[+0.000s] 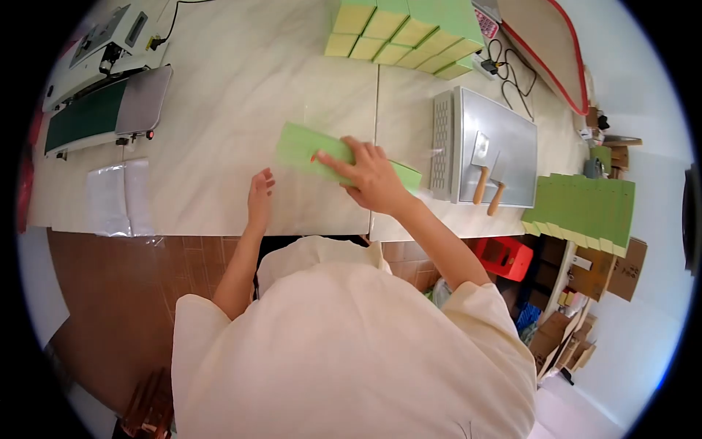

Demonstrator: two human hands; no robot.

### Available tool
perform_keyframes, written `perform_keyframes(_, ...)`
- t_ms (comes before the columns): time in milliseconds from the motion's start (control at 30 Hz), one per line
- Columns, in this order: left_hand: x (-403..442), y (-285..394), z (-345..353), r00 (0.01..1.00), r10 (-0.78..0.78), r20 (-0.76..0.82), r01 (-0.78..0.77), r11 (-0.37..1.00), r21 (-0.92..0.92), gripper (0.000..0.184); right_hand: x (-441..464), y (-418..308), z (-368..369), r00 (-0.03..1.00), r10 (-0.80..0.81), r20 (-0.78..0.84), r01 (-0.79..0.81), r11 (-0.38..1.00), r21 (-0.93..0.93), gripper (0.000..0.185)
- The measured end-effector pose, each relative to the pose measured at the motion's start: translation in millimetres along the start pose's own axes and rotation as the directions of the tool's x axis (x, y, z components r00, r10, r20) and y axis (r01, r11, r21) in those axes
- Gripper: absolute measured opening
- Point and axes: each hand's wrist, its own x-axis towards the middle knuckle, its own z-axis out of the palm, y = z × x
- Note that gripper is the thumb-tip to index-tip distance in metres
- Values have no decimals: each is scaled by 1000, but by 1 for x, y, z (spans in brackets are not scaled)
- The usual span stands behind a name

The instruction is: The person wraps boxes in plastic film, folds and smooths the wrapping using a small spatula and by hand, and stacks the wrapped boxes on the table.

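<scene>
A long light-green box [298, 148], slightly blurred, lies at a slant over the table in front of me. My right hand [374, 178] is closed over its middle from above, hiding part of it, and the box's far-right end shows past the wrist. A small red mark shows by one fingertip. My left hand [260, 192] hovers near the table's front edge, left of the box and apart from it. Its fingers are loosely bent and hold nothing.
Stacked green boxes [409, 29] stand at the back. At right, a metal-topped unit [504, 132] carries a scraper [480, 157] and another wooden-handled tool [497, 192]; more green boxes [581, 208] lie beyond. A machine [102, 95] and clear plastic bags [119, 197] are at left.
</scene>
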Motion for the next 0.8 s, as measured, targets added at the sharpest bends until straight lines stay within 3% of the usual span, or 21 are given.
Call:
perform_keyframes(67,6,2,-11,997,-10,-80,7,1000,-29,52,-11,9,26,980,-130,148,134,991,-21,81)
perform_keyframes(133,9,11,-15,986,-22,-162,12,998,-61,51,-21,13,41,971,-136,197,131,991,40,83)
perform_keyframes(200,13,17,-18,965,35,-261,14,983,181,52,-31,17,52,953,-186,241,171,982,82,82)
perform_keyframes(233,18,17,-17,962,28,-271,26,981,194,52,-34,20,55,953,-190,238,170,980,101,82)
perform_keyframes(300,32,19,-12,947,214,-239,-116,923,367,48,-40,25,61,949,-195,247,181,980,79,75)
perform_keyframes(333,40,26,-6,948,210,-239,-109,920,377,48,-42,26,63,951,-193,243,176,980,90,75)
perform_keyframes(400,57,45,8,903,429,-12,-306,664,682,60,-47,28,65,967,-197,163,179,976,123,73)
perform_keyframes(433,63,60,21,906,423,-7,-303,660,687,60,-48,29,66,968,-191,162,171,977,131,73)
perform_keyframes(500,73,95,56,798,537,273,-516,376,770,68,-48,31,66,967,-189,169,158,971,182,79)
perform_keyframes(533,79,107,72,797,530,289,-524,370,767,68,-49,32,69,971,-173,165,142,973,184,79)
perform_keyframes(600,90,122,101,584,579,569,-697,-2,717,73,-51,35,76,978,-180,109,153,964,219,75)
perform_keyframes(633,98,125,111,575,566,591,-713,-7,701,73,-53,35,77,983,-153,104,127,967,219,75)
perform_keyframes(700,113,128,126,445,330,832,-866,-77,493,51,-55,34,79,984,-144,104,122,972,199,65)
perform_keyframes(733,117,130,131,429,313,847,-876,-82,474,51,-56,32,80,988,-120,94,99,975,201,65)
perform_keyframes(767,122,131,136,533,57,844,-845,76,529,37,-56,31,82,991,-116,67,103,980,172,61)
perform_keyframes(800,128,131,140,569,-214,794,-770,202,606,24,-56,31,82,993,-115,39,108,984,141,58)
